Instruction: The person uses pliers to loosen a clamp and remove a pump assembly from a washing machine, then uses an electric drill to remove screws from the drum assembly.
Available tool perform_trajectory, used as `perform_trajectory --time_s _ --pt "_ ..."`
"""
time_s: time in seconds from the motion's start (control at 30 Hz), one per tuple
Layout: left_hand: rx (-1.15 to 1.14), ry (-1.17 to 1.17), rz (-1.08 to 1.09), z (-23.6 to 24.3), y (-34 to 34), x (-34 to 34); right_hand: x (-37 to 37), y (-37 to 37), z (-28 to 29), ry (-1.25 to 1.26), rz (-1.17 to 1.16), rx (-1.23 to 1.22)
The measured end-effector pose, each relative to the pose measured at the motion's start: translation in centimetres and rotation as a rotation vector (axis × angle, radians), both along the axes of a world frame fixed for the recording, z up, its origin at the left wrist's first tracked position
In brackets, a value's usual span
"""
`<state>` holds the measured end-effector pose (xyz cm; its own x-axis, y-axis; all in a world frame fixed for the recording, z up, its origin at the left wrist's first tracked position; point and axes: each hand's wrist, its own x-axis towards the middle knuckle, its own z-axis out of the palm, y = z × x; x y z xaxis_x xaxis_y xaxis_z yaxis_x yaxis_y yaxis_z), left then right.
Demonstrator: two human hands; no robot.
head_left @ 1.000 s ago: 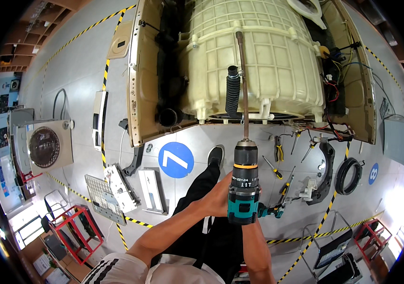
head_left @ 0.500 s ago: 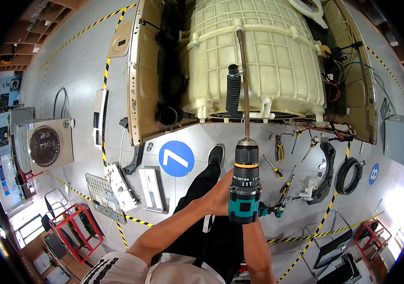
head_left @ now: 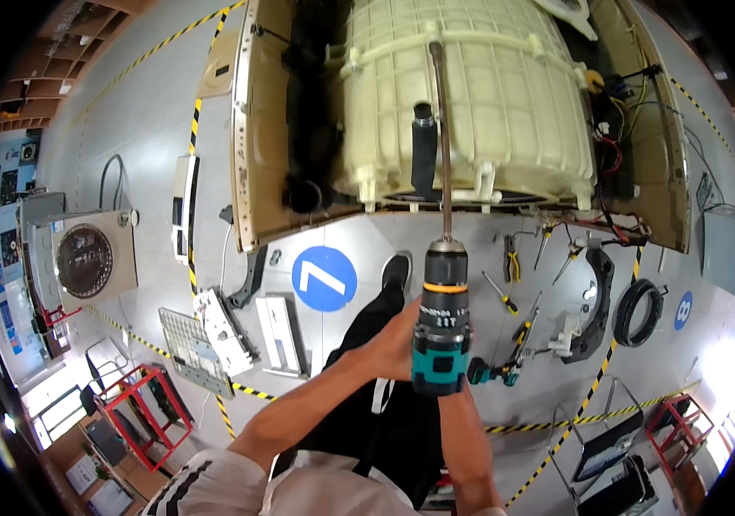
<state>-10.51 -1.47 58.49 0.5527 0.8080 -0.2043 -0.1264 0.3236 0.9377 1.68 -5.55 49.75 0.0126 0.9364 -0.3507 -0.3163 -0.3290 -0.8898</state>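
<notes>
A teal-and-black cordless drill (head_left: 442, 344) is in front of me, pointing away. Its long brown extension shaft (head_left: 445, 163) passes over a black corrugated hose (head_left: 423, 155), and the far tip meets a boss on the rim of a cream ribbed plastic washing machine tub (head_left: 488, 112). My left hand (head_left: 396, 346) wraps the drill's left side, its fingers partly hidden. From below, my right forearm (head_left: 465, 439) runs up under the drill body; that hand is at the grip, mostly covered by the tool. The tub lies inside an opened brown cabinet (head_left: 260, 172).
Right of my feet lie pliers (head_left: 513, 261), screwdrivers (head_left: 501, 294), a second small drill (head_left: 492, 371), a dark curved bracket (head_left: 595, 305) and a black rubber ring (head_left: 638, 312). Panels (head_left: 280, 337) lie on the left. Loose wires (head_left: 612, 155) hang at the cabinet's right.
The view has shifted slightly, so the tub and cabinet sit a little higher. The drill has moved slightly within the picture, still held, its shaft tip remaining at the boss.
</notes>
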Motion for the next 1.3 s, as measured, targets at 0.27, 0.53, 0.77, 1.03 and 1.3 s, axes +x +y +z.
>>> perform_trajectory --time_s 0.27,0.53,0.77,1.03,1.3 --pt "0.072 -0.045 0.048 1.4 -0.3 0.8 1.1 -0.8 2.1 -0.09 0.055 -0.065" --pt "0.049 -0.115 0.089 1.2 -0.8 1.0 1.5 -0.9 2.2 -0.104 0.05 -0.084" --pt "0.119 -0.079 0.082 1.1 -0.9 0.9 1.6 -0.9 2.2 -0.11 0.044 -0.095" --pt "0.042 -0.09 0.067 1.6 -1.0 0.9 1.1 -0.8 3.3 -0.294 0.033 0.069" --pt "0.102 -0.035 0.052 1.6 -1.7 1.0 1.0 -0.9 5.2 -0.022 -0.032 -0.119"
